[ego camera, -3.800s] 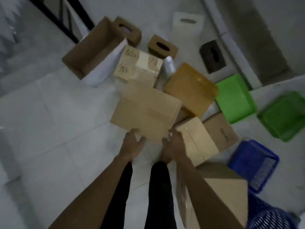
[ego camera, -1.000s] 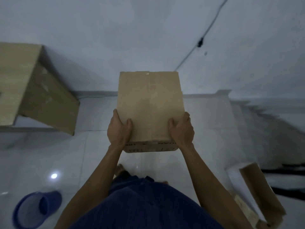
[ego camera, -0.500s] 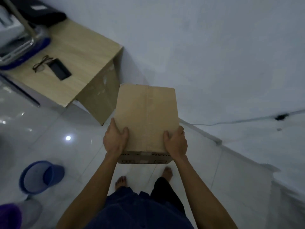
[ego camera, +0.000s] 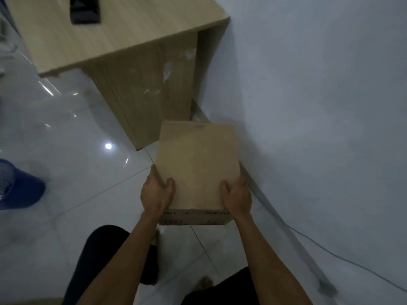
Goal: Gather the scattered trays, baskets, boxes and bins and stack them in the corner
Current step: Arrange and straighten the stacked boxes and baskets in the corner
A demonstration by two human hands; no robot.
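I am on the carrying step: one cardboard box (ego camera: 197, 170) is in my two hands, held out in front of me over the tiled floor (ego camera: 77, 172), just short of the corner where the side panel of the wooden desk (ego camera: 136, 95) meets the wall (ego camera: 319, 106). My left hand (ego camera: 156, 192) clasps the box's left side near its closer end and my right hand (ego camera: 236, 198) clasps the right side opposite. Both thumbs lie curled over the top face, and the other fingers go round the edges out of sight. The box looks level and, as I judge it, clear of the floor, its far end near the desk panel and its right edge close to the wall. Nothing is stacked in the corner that I can see, so this box would be the base. The next move calls for lowering it flat, square into the angle, far end toward the desk and right side along the skirting, then letting go with both hands together. A blue bin (ego camera: 17, 186) sits well off to my left, waiting its turn.
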